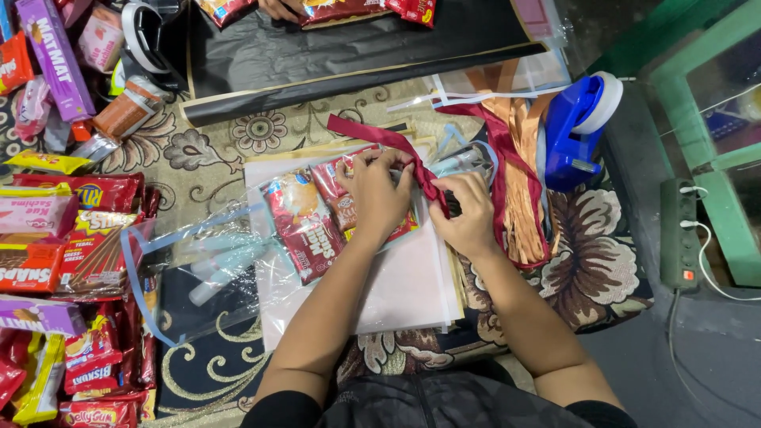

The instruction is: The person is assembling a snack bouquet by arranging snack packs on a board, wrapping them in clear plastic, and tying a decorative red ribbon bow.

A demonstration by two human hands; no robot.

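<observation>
Ribbon, one maroon strip, pinched by both hands over three snack packets.

Patterned carpet (floral) bears snack packets.

— What have you got in your hands?

— A dark red ribbon. It's a flat satin strip, and I'm pinching it between my left hand and right hand; its loose end trails off up and to the left.

— And under it?

— Red snack packets, glossy, lying flat and overlapping at the far edge of the pale paper sheets stacked on the patterned carpet.
</observation>
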